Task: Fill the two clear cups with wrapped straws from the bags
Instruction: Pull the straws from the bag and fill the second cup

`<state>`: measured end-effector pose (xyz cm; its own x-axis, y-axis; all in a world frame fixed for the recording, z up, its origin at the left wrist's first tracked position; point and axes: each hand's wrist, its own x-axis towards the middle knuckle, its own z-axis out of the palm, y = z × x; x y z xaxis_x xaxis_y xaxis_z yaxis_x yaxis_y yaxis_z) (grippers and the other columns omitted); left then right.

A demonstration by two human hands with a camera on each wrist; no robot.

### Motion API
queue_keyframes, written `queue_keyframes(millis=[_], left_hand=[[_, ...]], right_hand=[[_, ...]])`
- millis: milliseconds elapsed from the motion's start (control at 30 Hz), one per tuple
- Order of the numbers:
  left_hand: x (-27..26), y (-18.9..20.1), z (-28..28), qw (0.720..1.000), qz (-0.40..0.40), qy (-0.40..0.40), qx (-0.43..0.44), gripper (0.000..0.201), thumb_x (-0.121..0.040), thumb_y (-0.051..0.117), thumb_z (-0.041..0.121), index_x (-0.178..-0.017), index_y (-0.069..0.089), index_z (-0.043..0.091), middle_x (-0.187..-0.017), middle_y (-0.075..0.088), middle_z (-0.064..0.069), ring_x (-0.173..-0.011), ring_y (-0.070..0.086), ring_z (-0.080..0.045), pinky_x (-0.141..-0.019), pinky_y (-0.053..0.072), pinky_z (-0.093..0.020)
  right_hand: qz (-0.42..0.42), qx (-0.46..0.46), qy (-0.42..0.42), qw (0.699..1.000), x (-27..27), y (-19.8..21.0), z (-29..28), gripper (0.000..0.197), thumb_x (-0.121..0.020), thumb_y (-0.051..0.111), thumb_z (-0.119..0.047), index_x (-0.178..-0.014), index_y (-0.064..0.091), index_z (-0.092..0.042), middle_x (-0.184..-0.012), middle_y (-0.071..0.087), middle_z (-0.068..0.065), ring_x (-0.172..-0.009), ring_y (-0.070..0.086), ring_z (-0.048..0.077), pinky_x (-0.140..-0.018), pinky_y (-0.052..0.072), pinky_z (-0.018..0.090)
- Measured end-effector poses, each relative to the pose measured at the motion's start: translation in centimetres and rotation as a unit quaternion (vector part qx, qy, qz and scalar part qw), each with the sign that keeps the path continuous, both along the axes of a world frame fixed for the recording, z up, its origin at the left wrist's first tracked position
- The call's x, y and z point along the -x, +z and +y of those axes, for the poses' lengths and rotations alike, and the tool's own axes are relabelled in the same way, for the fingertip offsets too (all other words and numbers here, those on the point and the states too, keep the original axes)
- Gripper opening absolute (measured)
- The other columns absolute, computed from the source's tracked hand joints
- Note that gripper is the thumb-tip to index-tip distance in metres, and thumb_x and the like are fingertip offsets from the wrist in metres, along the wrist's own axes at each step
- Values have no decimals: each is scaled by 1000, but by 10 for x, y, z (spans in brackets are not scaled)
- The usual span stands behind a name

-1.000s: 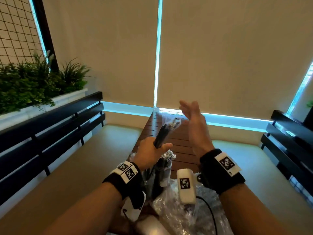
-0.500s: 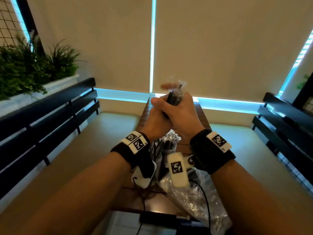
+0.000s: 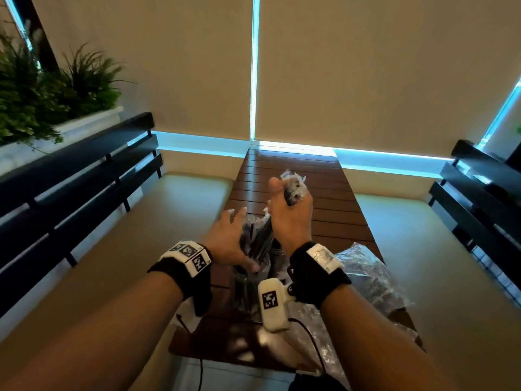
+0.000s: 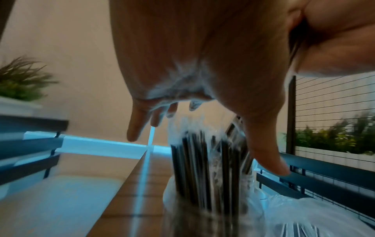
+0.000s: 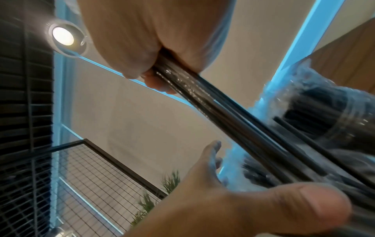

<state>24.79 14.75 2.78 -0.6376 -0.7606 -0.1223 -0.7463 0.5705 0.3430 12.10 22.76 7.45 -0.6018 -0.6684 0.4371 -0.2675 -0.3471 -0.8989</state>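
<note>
My right hand (image 3: pixel 293 218) grips a bundle of black wrapped straws (image 3: pixel 293 187) and holds it slanted, its lower end down among the straws of a clear cup (image 3: pixel 248 289). The right wrist view shows the bundle (image 5: pixel 213 110) running from my fist down to the cup. My left hand (image 3: pixel 228 238) is beside that cup with fingers spread, its thumb near the rim. In the left wrist view the spread fingers (image 4: pixel 136 128) hover over the standing straws (image 4: pixel 202 168). A second clear cup (image 5: pixel 328 117), full of straws, shows behind the bundle.
The cups stand on a narrow slatted wooden table (image 3: pixel 324 193). A crumpled clear bag (image 3: pixel 366 275) lies right of the cups. Black slatted benches with beige cushions (image 3: pixel 84 179) (image 3: pixel 479 198) flank the table. A planter (image 3: pixel 42 94) sits far left.
Both hands held the bundle raised half a second ago. The left hand has let go and dropped to the cup; the right hand has lowered the bundle into it.
</note>
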Motion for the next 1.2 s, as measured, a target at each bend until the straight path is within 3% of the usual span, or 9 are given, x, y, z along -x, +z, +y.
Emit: queue_keyframes(millis=[267, 367, 467, 567, 633, 700, 900, 1067, 1200], left_hand=[[-3, -36, -17, 997, 78, -27, -11, 92, -59, 87, 27, -137, 40, 17, -121, 44, -2, -105, 51, -21, -87, 50, -37], [-2, -34, -29, 986, 110, -40, -122, 49, -58, 73, 30, -104, 59, 24, -107, 56, -2, -95, 58, -23, -80, 56, -45], [-5, 2, -19, 936, 209, 9, -285, 81, -56, 61, 26, -136, 49, 17, -124, 57, -9, -101, 59, -27, -77, 56, -36], [-3, 17, -15, 911, 209, 22, -355, 108, -67, 63, 62, -158, 14, 31, -160, 28, -6, -136, 39, -24, -111, 35, -43], [5, 12, -11, 971, 86, -13, -225, 116, -69, 36, 93, -159, 0, 29, -166, 8, -3, -148, 21, -23, -120, 21, -48], [17, 1, -10, 992, 18, -14, -122, 105, -79, 28, 88, -159, -1, 26, -165, 7, -6, -149, 22, -30, -119, 25, -49], [29, -24, -12, 997, 74, 26, 13, 65, -99, 25, 62, -153, 25, 25, -148, 36, -11, -132, 46, -32, -108, 40, -48], [38, -33, -5, 992, 93, 37, 80, 50, -102, 26, 50, -143, 37, 23, -134, 45, -8, -114, 57, -32, -93, 50, -50], [38, -47, 3, 987, 82, 53, 129, 43, -101, 30, 44, -137, 39, 21, -125, 48, -6, -104, 55, -30, -80, 52, -45]], right_hand=[[114, -103, 3, 988, -16, -78, -23, 47, -95, 56, -45, -119, 58, -5, -81, 69, 3, -73, 62, 15, -74, 45, 21], [160, -87, -17, 983, -25, -86, -24, 23, -96, 60, -28, -97, 60, -5, -76, 60, 4, -67, 50, 15, -61, 32, 13], [172, -89, -17, 981, -27, -101, -30, 14, -95, 57, -21, -92, 57, -8, -88, 58, 4, -77, 52, 14, -71, 41, 17], [172, -145, 1, 974, -33, -122, -30, 27, -93, 51, -25, -107, 59, -3, -105, 59, 12, -96, 56, 23, -86, 48, 36], [161, -182, 29, 970, -36, -122, -26, 36, -92, 54, -19, -124, 55, -3, -122, 57, 13, -113, 54, 24, -97, 43, 28], [126, -210, 55, 968, -36, -116, -22, 44, -88, 65, -14, -130, 51, -5, -126, 57, 10, -115, 54, 22, -91, 40, 19], [137, -108, 57, 983, -29, -120, -9, 49, -70, 71, -10, -115, 53, -12, -108, 50, 0, -99, 50, 9, -84, 44, 16], [168, -61, -18, 984, -17, -122, 15, 43, -74, 60, -1, -116, 57, -10, -110, 55, -1, -104, 53, 7, -91, 44, 16], [194, -8, -51, 980, -4, -117, 25, 19, -75, 57, 0, -89, 57, -13, -88, 54, -5, -78, 54, 9, -68, 47, 21]])
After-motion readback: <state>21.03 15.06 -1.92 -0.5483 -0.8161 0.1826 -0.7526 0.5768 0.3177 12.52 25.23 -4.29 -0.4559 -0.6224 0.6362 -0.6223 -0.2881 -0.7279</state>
